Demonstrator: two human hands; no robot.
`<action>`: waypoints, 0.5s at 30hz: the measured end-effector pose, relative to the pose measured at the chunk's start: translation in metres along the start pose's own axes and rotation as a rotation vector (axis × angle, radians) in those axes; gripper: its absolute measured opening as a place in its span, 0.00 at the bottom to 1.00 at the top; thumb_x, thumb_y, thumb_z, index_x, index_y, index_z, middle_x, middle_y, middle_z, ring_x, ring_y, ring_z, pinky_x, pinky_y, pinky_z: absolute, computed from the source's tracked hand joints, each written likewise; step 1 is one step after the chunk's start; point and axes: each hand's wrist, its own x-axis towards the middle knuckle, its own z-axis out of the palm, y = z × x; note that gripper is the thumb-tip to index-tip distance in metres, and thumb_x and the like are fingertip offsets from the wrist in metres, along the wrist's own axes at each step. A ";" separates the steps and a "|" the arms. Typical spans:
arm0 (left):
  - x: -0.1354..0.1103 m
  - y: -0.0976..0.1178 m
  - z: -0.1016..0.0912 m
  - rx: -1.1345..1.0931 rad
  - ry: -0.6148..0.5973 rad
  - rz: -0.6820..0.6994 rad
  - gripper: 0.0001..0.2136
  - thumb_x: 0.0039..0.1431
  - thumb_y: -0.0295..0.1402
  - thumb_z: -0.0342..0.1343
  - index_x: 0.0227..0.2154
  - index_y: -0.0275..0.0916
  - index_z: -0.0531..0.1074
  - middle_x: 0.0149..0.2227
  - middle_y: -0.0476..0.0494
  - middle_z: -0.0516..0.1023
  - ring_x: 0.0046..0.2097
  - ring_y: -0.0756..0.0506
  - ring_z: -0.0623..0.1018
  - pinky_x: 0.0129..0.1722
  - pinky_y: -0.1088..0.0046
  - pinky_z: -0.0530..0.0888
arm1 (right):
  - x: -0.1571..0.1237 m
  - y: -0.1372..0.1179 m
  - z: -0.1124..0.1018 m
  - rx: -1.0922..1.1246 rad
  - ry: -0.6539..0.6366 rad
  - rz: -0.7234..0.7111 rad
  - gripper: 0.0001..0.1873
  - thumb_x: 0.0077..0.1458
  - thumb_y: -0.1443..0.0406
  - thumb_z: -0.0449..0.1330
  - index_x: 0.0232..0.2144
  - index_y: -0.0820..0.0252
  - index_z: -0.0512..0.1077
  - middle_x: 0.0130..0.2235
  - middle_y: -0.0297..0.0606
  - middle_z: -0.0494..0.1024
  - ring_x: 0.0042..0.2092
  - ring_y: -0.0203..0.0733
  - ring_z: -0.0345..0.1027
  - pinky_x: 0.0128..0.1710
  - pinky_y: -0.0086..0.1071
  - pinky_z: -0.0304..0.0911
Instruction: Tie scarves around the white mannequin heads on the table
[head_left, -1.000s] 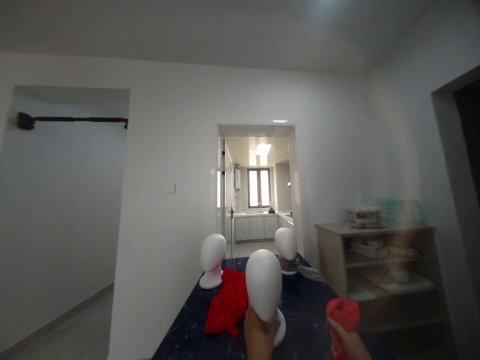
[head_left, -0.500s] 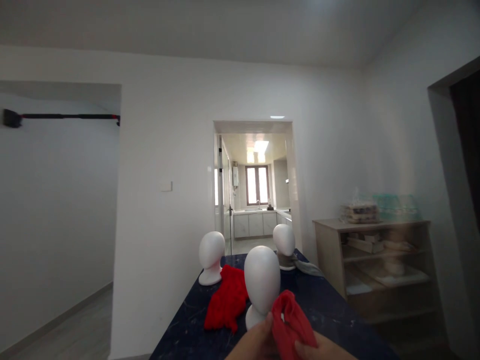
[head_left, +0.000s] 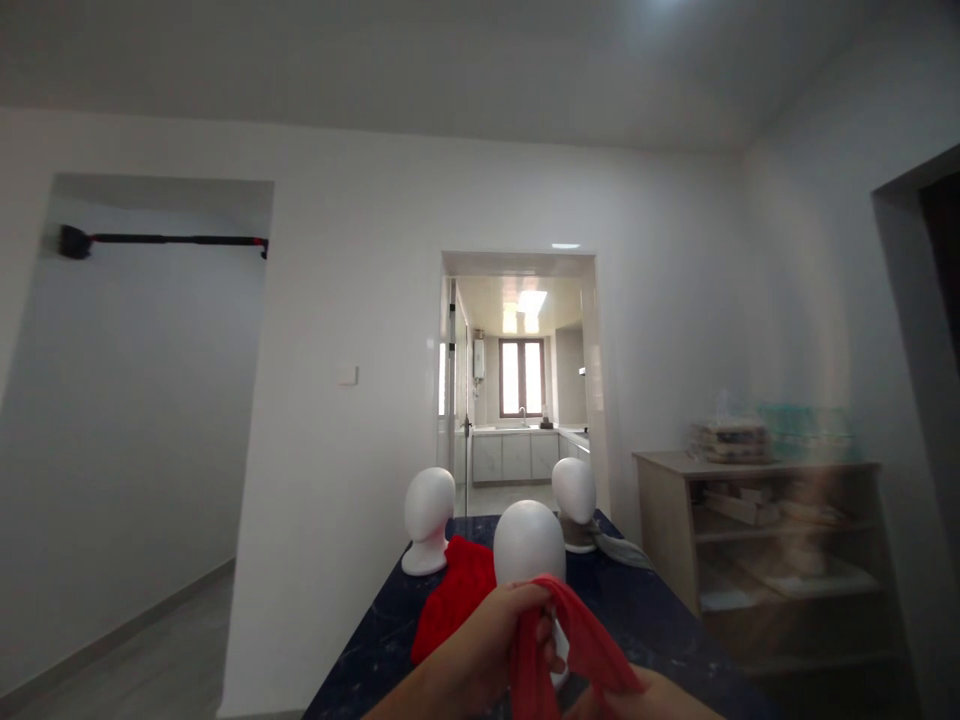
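Note:
Near the table's front edge I hold a coral-red scarf (head_left: 592, 635), arched in front of the nearest white mannequin head (head_left: 529, 540). My left hand (head_left: 510, 632) is closed round it, just before the head's lower face, with one part of the scarf hanging below the fingers. At the lower right my right hand (head_left: 626, 698) grips another stretch; the picture's edge cuts this hand off. The head's neck is mostly hidden behind my left hand and the scarf. A bright red knitted piece (head_left: 461, 590) lies on the table to the left, partly behind my left forearm.
The dark blue table (head_left: 660, 620) also bears a mannequin head (head_left: 429, 515) at left and another mannequin head (head_left: 574, 490) at back right, with a grey scarf (head_left: 619, 548) round its neck. A wooden shelf unit (head_left: 664, 520) stands to the right. Behind is a kitchen doorway.
My left hand has risen with the scarf and now covers the nearest head's lower part. The scarf, bunched before, is spread into an arch between my hands. The view has shifted slightly.

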 end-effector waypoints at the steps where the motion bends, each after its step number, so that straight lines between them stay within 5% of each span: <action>1: 0.001 0.006 0.005 0.009 -0.040 0.006 0.09 0.60 0.38 0.61 0.28 0.37 0.76 0.20 0.53 0.69 0.23 0.50 0.73 0.30 0.70 0.75 | 0.002 -0.003 0.000 0.053 -0.037 -0.017 0.37 0.43 0.42 0.75 0.48 0.60 0.83 0.47 0.50 0.85 0.57 0.65 0.77 0.67 0.57 0.60; 3: 0.008 0.019 0.017 0.053 -0.086 0.030 0.09 0.60 0.38 0.61 0.30 0.37 0.76 0.20 0.54 0.68 0.22 0.50 0.73 0.29 0.71 0.74 | 0.008 -0.013 0.003 0.193 -0.071 -0.084 0.39 0.43 0.44 0.76 0.51 0.63 0.81 0.49 0.52 0.85 0.58 0.63 0.77 0.68 0.57 0.58; 6: 0.021 0.044 0.037 0.124 -0.113 0.074 0.09 0.60 0.36 0.63 0.30 0.36 0.76 0.20 0.54 0.69 0.22 0.50 0.72 0.26 0.73 0.70 | 0.018 -0.031 0.009 0.360 -0.044 -0.191 0.29 0.49 0.53 0.75 0.49 0.63 0.80 0.50 0.51 0.85 0.57 0.56 0.78 0.68 0.52 0.59; 11: 0.042 0.086 0.053 0.120 -0.193 0.170 0.11 0.61 0.36 0.63 0.26 0.37 0.72 0.21 0.55 0.67 0.24 0.52 0.70 0.29 0.73 0.73 | 0.035 -0.055 0.027 0.347 -0.185 -0.124 0.27 0.52 0.59 0.73 0.51 0.69 0.77 0.48 0.57 0.85 0.51 0.60 0.81 0.57 0.54 0.70; 15: 0.044 0.108 0.039 0.059 -0.164 0.236 0.09 0.63 0.36 0.64 0.31 0.36 0.75 0.22 0.56 0.67 0.24 0.53 0.70 0.31 0.73 0.75 | 0.038 -0.057 0.028 0.342 -0.181 -0.198 0.17 0.54 0.61 0.71 0.43 0.67 0.77 0.28 0.36 0.81 0.28 0.40 0.77 0.54 0.53 0.74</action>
